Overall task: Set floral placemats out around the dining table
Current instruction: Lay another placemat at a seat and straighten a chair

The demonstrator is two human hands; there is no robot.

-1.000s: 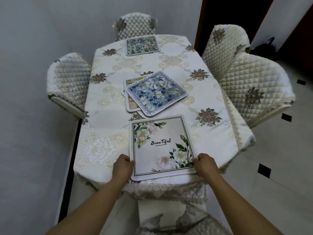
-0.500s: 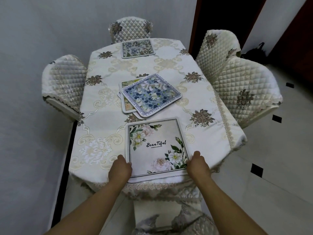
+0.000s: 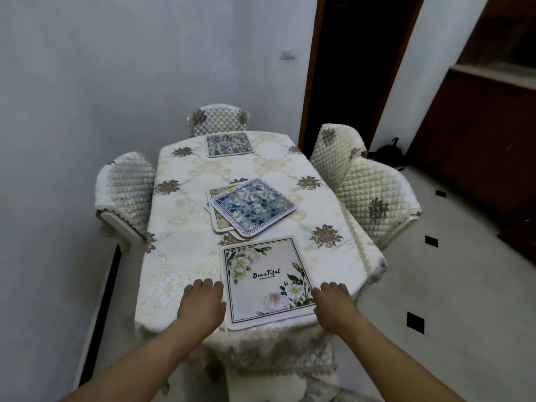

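White, with painted blossoms at two corners and the word "BeauTiful" across its middle, the near placemat [image 3: 268, 281] lies flat at the close end of the dining table [image 3: 185, 250], its near edge just at the table's edge. The left hand [image 3: 203, 300] rests palm down on the tablecloth just beside the mat's left border, fingers loosely curled and holding nothing; whether it touches the mat I cannot tell. The right hand [image 3: 333, 300] sits the same way by the mat's right border, empty, fingers bent downward. Beyond, at the table's centre, a stack of placemats [image 3: 249, 208] lies fanned, a blue floral one on top turned at an angle over a yellowish one. At the far end another floral placemat [image 3: 229, 144] lies flat before the far quilted chair [image 3: 217, 120]. A quilted chair [image 3: 127, 190] stands on the left side and two quilted chairs [image 3: 365, 184] on the right. The cream tablecloth carries brown flower motifs and a lace hem.
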